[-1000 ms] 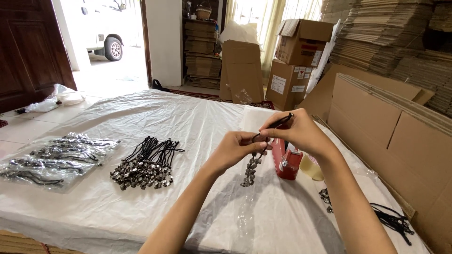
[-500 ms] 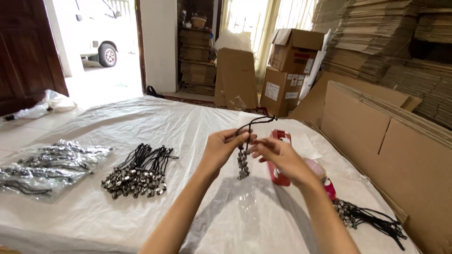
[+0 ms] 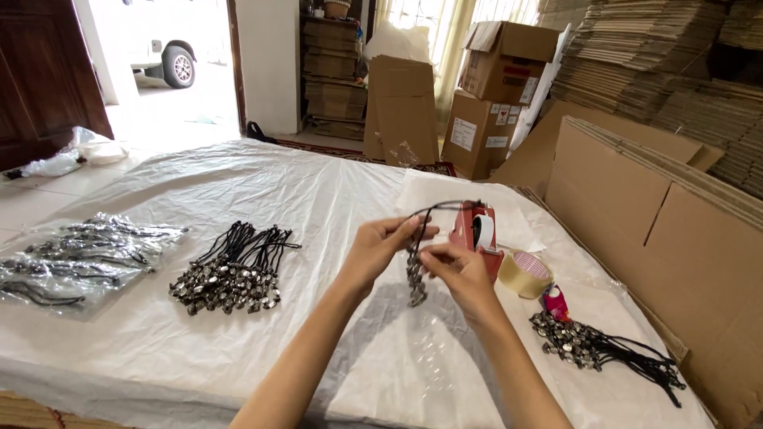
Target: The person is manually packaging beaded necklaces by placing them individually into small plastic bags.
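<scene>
I see both hands over the bench (image 3: pixel 318 183): left hand (image 3: pixel 380 248) and right hand (image 3: pixel 459 272) fingers pinch one pendant cord (image 3: pixel 415 274). Bagged cords (image 3: pixel 71 258) look done; loose piles (image 3: pixel 230 274) remain.

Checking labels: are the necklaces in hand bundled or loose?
Bundled. The necklaces hang as one clump between left hand and right hand, cords looped together above, beads bunched below.

A small bundle of black-corded metal charms (image 3: pixel 415 274) hangs upright above the middle of the white-covered counter, cords looping up, charms clustered at the bottom.
</scene>
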